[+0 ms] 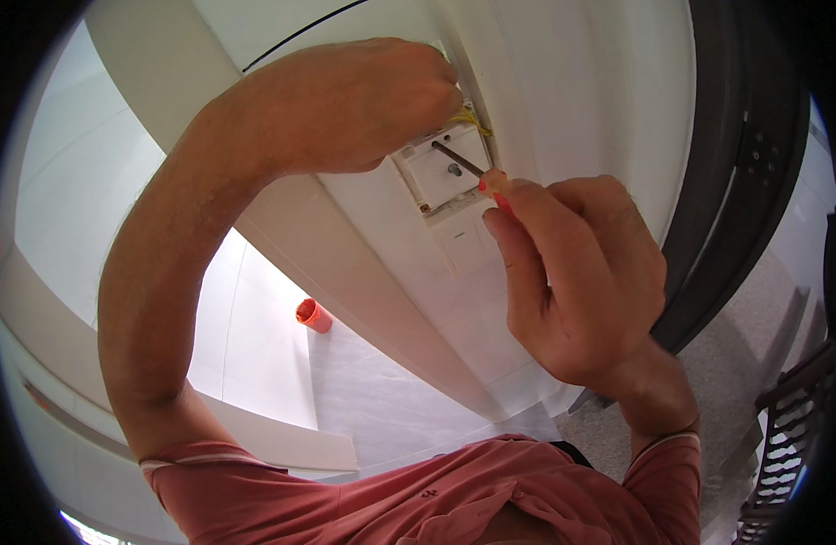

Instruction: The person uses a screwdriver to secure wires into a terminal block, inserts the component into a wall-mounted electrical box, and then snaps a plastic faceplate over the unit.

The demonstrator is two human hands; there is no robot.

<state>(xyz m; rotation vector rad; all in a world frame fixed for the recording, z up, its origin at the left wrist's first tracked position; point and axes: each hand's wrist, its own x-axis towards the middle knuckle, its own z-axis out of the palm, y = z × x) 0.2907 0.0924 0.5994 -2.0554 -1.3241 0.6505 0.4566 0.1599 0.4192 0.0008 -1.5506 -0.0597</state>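
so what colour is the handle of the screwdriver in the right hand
The screwdriver handle shows pale orange with bright red, best seen in the head view.

Left grip (395, 104) seems curled; right grip (586, 272) pinches.

White wall (372, 207), white electrical fitting (441, 185) on it, grey floor (368, 381), orange bin (317, 318) (open-topped) there

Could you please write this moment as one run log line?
right hand: holds screwdriver, tip at white wall fitting; left hand: by fitting, fingers hidden; yellow wires: beside fitting; orange container: lower left of fitting
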